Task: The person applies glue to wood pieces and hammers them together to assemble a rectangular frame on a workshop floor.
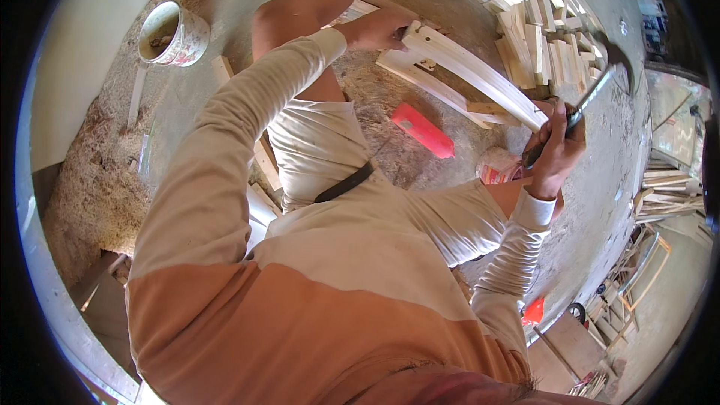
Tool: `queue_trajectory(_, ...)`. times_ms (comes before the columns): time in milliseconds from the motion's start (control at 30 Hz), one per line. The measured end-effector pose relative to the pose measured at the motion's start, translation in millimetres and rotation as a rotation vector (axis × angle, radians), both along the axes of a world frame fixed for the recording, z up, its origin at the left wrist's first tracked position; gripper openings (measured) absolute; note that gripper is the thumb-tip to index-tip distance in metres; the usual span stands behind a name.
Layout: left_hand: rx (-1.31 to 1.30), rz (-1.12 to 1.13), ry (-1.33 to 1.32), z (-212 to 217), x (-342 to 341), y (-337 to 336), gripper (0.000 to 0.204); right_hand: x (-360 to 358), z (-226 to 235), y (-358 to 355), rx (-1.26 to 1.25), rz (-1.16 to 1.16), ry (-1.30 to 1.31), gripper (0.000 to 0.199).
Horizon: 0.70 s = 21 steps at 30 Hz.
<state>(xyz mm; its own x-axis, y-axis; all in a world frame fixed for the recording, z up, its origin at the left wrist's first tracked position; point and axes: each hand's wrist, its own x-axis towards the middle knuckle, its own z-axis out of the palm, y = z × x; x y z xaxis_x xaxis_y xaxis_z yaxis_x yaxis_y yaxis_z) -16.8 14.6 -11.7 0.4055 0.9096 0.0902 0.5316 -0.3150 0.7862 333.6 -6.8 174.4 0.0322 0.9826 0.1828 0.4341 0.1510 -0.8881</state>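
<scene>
We see the left hand [373, 31] curled around the left end of a long pale wooden piece [476, 71], pinching it there, though its fingertips are partly hidden from us. The piece is raised above the floor [367, 86] in front of the body, slanting down from that hand toward the right one. We find the right hand [556, 147] wrapped around the dark grip of a hammer [594, 94], its metal shaft pointing up and away to the right, its dark, curved head well apart from the wood. The right end of the wooden piece meets this hand by the fingers; we cannot tell whether they also grip it

Below the raised piece we see a paler wooden strip [429, 84] with a short crosspiece [489, 108] near its right end. A red plastic container [423, 130] lies on the floor between the spread legs, and a printed tub [498, 166] stands just beside the right knee. Farther off, we see a heap of cut wood [551, 49] at the upper right and a stained white bucket [174, 34] at the upper left
</scene>
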Motion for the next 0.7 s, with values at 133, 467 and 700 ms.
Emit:
queue_trajectory(133, -0.076, 0.044, -0.019, -19, -2, -2, 0.049, -41, 39, -17, 0.030, 0.210, 0.051, 0.020)
queue_trajectory(467, -0.127, 0.044, -0.016, 2, 6, 2, 0.060, -49, -46, -25, -0.081, 0.573, -0.708, 0.033)
queue_trajectory(700, -0.057, 0.102, -0.021, -7, -4, 0, 0.051, -67, 92, -32, 0.176, 0.297, -0.088, 0.035)
